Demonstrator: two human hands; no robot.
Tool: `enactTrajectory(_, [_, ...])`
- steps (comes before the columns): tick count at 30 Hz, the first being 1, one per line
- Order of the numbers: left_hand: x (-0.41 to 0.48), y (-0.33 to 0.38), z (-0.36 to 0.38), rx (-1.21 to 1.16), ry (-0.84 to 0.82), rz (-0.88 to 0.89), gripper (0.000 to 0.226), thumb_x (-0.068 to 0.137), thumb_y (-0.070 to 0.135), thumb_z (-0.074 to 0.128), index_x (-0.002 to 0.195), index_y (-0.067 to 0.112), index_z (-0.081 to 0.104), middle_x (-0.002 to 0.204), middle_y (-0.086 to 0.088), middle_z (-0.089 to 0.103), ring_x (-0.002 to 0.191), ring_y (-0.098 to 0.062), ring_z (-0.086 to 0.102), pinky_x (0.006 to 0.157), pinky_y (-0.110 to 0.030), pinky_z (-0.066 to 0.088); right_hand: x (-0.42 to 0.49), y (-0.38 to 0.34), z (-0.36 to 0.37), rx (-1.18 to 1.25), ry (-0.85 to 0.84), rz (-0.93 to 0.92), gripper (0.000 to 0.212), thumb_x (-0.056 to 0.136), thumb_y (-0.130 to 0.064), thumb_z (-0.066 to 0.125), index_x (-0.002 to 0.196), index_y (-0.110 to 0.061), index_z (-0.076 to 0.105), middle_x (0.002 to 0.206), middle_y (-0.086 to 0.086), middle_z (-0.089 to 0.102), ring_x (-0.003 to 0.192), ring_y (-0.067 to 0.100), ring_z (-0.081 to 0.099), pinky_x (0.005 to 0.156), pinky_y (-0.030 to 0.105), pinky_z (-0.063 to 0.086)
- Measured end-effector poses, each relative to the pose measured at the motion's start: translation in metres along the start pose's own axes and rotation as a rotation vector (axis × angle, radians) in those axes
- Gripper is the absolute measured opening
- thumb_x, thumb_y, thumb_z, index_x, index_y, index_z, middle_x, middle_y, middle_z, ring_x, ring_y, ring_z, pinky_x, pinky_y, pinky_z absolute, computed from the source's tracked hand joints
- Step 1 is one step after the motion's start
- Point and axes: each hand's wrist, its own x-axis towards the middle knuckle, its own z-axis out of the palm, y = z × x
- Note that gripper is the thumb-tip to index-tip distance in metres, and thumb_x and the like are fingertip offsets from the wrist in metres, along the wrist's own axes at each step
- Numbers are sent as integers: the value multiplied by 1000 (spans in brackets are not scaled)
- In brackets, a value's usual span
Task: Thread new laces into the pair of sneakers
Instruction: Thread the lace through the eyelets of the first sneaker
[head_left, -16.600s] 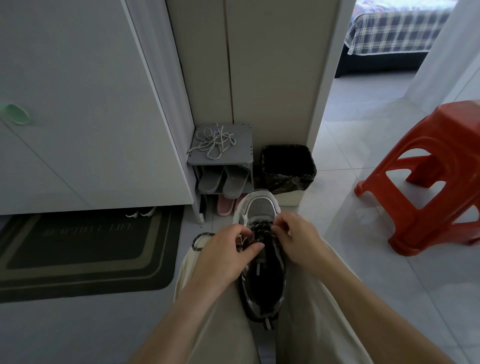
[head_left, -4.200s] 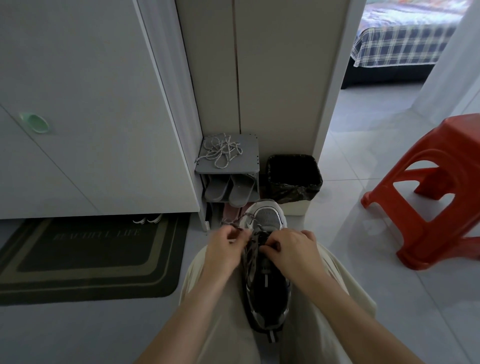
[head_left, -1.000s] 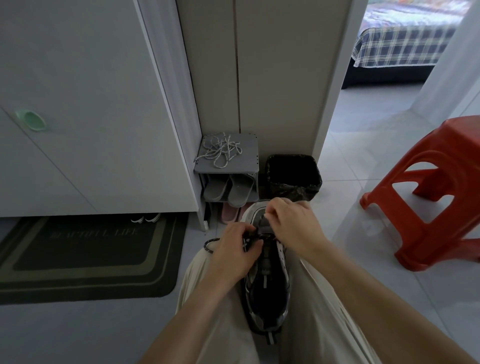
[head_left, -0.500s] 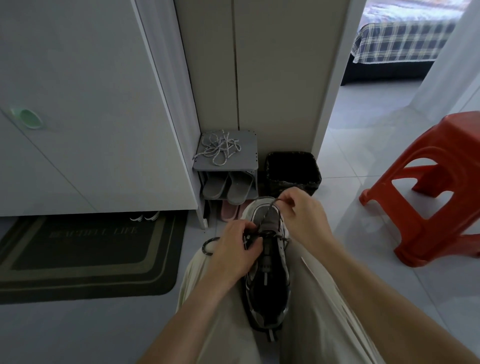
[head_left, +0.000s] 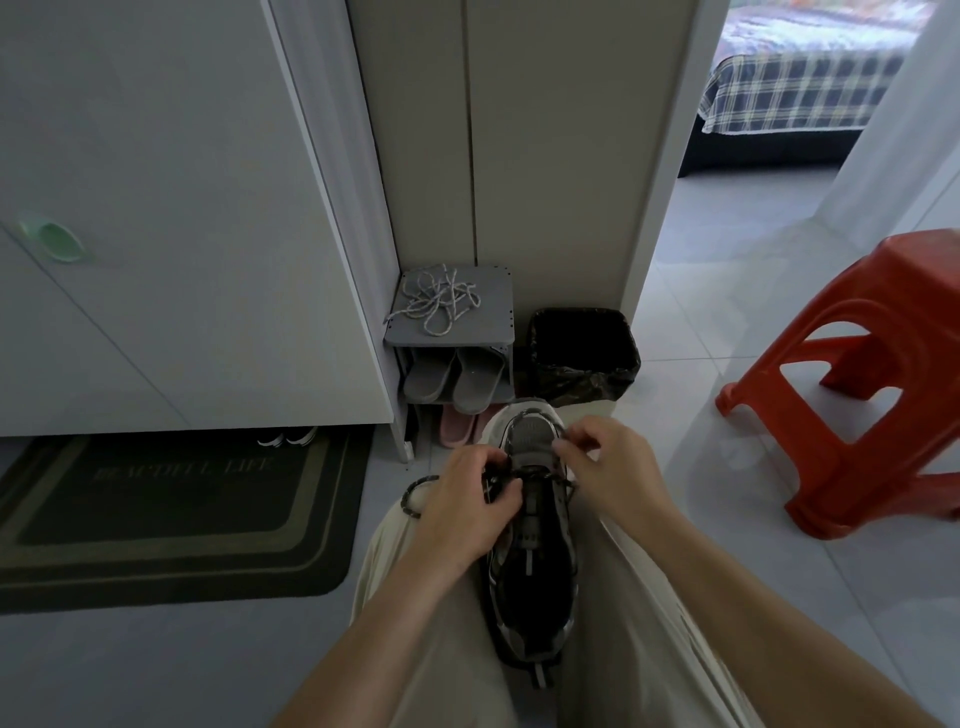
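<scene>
A grey and black sneaker (head_left: 532, 571) lies between my knees, toe pointing away from me. A dark lace (head_left: 535, 474) crosses its lowest eyelets, and a loop of it (head_left: 413, 499) hangs off to the left. My left hand (head_left: 470, 506) grips the sneaker's left side with the lace under its fingers. My right hand (head_left: 605, 462) pinches the lace end at the right eyelets near the toe. A tangle of light speckled laces (head_left: 439, 299) lies on top of a small grey shoe rack (head_left: 493, 322) against the wall.
The rack holds grey slippers (head_left: 452, 376) and pink ones below. A black-lined bin (head_left: 582, 356) stands right of it. A red plastic stool (head_left: 857, 379) is at the right, a dark doormat (head_left: 171, 509) at the left. A bed shows through the doorway.
My right hand has come back down from its raised pull above the toe to the right eyelets. My left hand stays on the sneaker's left side.
</scene>
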Motion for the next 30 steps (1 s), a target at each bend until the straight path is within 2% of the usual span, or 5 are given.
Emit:
enactTrajectory(4, [1, 0, 1, 5, -9, -11, 32, 87, 36, 61, 116, 25, 52, 109, 17, 45, 100, 2, 47, 80, -12, 35, 8, -6, -12, 175, 150, 90, 7, 89, -27, 62, 87, -21, 62, 82, -5, 64, 77, 9, 58, 61, 19, 41])
enactTrajectory(9, [1, -2, 1, 51, 10, -21, 35, 86, 40, 60, 118, 27, 51, 108, 21, 42, 97, 5, 44, 81, -17, 36, -14, 14, 6, 53, -69, 89, 21, 81, -40, 68, 80, -19, 66, 76, -6, 65, 73, 14, 60, 68, 32, 50])
enactTrajectory(17, [0, -2, 2, 27, 5, -11, 34, 87, 38, 60, 117, 26, 51, 107, 20, 42, 100, 2, 47, 79, -12, 36, -15, 14, 10, 66, 37, -21, 9, 89, -21, 60, 82, -19, 55, 76, -4, 61, 72, 16, 58, 66, 33, 50])
enactTrajectory(21, [0, -3, 0, -12, -13, 2, 28, 87, 37, 60, 113, 28, 52, 105, 19, 45, 89, 9, 47, 73, -2, 34, 11, -3, -15, 274, 248, 60, 3, 92, -21, 56, 89, -20, 56, 79, -1, 64, 75, 14, 58, 59, 9, 39])
enactTrajectory(30, [0, -2, 3, 8, 16, -1, 30, 86, 36, 60, 113, 26, 53, 106, 17, 46, 96, 1, 49, 81, -12, 37, -22, 22, 15, 108, 1, 74, 7, 83, -33, 69, 86, -27, 67, 81, -10, 66, 78, 9, 61, 67, 21, 44])
